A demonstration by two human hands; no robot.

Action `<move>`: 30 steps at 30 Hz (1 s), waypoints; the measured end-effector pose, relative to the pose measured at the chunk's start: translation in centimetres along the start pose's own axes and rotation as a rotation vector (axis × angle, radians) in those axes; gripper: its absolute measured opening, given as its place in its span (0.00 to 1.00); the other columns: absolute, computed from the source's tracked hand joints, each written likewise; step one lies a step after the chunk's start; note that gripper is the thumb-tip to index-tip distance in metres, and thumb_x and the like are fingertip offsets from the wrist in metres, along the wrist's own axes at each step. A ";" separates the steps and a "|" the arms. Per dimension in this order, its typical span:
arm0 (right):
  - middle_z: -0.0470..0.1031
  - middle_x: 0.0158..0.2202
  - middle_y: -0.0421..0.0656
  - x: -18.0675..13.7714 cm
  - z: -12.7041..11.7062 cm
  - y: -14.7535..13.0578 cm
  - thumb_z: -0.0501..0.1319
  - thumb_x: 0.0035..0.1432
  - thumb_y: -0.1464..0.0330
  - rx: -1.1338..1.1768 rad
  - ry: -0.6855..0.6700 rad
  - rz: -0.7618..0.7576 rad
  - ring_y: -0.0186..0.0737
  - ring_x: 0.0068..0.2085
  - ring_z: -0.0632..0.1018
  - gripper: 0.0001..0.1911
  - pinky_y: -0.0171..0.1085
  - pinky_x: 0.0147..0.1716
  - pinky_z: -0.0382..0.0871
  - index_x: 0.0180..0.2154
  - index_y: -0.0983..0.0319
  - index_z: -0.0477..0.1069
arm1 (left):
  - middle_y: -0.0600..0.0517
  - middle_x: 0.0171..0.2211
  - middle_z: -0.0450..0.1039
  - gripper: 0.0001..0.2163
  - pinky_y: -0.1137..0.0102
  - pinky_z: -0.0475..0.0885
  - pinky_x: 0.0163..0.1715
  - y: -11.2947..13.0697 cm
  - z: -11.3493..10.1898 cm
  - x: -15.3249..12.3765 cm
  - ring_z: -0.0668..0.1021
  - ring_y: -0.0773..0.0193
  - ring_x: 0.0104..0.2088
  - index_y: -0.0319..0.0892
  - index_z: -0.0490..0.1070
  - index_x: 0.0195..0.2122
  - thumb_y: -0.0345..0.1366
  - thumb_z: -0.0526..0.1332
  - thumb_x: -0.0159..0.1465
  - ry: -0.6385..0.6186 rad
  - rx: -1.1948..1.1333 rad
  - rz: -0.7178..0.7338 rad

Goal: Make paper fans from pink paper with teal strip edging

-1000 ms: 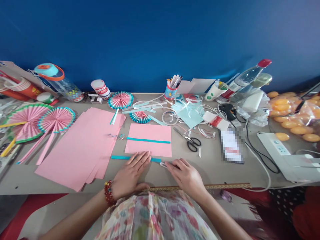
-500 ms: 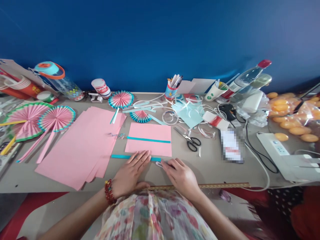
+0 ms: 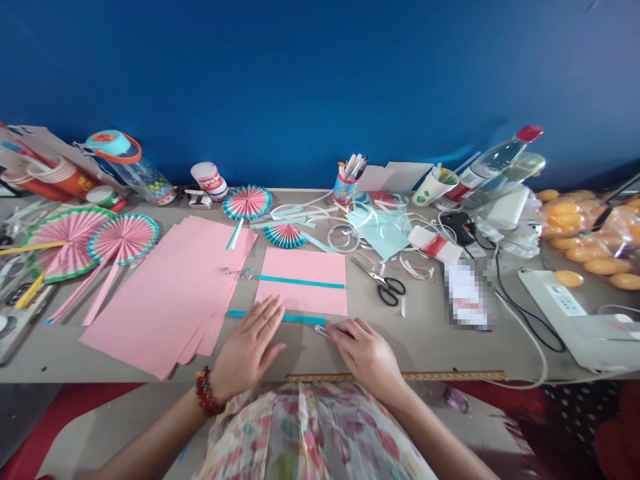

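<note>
A narrow blue paper strip lies crosswise on the table in front of me. My left hand rests flat over its left half, fingers stretched and thumb apart. At the strip's right end my right hand has its fingers curled and pressed down on the tip. A small pale oval-ended thing pokes out beside those fingertips; its kind does not show. Just beyond sits a pink paper rectangle with another blue strip across it. Black-handled scissors lie open to the right.
Large pink sheets are stacked at left, near folded paper fans. Behind are a pen cup, loose paper strips and a light blue sheet. A bottle, a power strip and bagged orange balls stand right.
My left hand has slid leftward along the blue strip, uncovering more of its middle. My right hand stays at the strip's right end. The whole view has shifted slightly.
</note>
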State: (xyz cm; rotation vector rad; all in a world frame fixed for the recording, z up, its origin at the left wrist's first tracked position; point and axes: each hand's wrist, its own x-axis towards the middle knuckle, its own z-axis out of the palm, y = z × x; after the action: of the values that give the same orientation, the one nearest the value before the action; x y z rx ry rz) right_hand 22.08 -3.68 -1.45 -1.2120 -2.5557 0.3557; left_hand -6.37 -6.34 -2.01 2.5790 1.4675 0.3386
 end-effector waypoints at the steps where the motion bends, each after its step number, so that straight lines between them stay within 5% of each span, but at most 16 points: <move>1: 0.74 0.35 0.46 0.0 -0.1 0.0 0.51 0.69 0.72 0.004 0.003 -0.001 0.40 0.36 0.72 0.16 0.36 0.36 0.71 0.52 0.61 0.74 | 0.43 0.71 0.48 0.33 0.54 0.56 0.66 0.2 0.3 -0.1 0.53 0.50 0.70 0.39 0.41 0.72 0.47 0.51 0.71 -0.039 0.006 0.037; 6: 0.74 0.35 0.46 0.2 -0.2 -0.2 0.53 0.69 0.70 0.001 0.005 0.000 0.41 0.36 0.73 0.15 0.37 0.37 0.72 0.53 0.61 0.73 | 0.41 0.71 0.46 0.41 0.53 0.51 0.67 0.7 1.7 -0.1 0.52 0.50 0.70 0.37 0.42 0.71 0.61 0.49 0.66 -0.103 0.036 0.067; 20: 0.76 0.36 0.47 0.4 0.2 -0.8 0.51 0.70 0.71 -0.028 0.045 -0.028 0.41 0.38 0.75 0.14 0.39 0.40 0.72 0.48 0.62 0.74 | 0.42 0.71 0.46 0.43 0.54 0.49 0.67 0.7 1.7 0.0 0.51 0.50 0.71 0.38 0.43 0.71 0.63 0.48 0.65 -0.126 0.054 0.053; 30: 0.74 0.32 0.45 1.0 0.8 -1.5 0.51 0.71 0.68 0.009 0.088 0.014 0.41 0.35 0.74 0.14 0.39 0.36 0.68 0.33 0.61 0.71 | 0.41 0.71 0.46 0.42 0.53 0.50 0.67 0.7 1.8 -0.1 0.51 0.49 0.70 0.38 0.43 0.71 0.63 0.47 0.65 -0.130 0.047 0.049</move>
State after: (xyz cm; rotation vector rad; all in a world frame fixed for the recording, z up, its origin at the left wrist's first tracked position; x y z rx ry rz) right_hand 20.11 -3.93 -1.52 -1.2158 -2.4693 0.3099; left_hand -5.35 -6.80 -3.54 2.6214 1.3863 0.1404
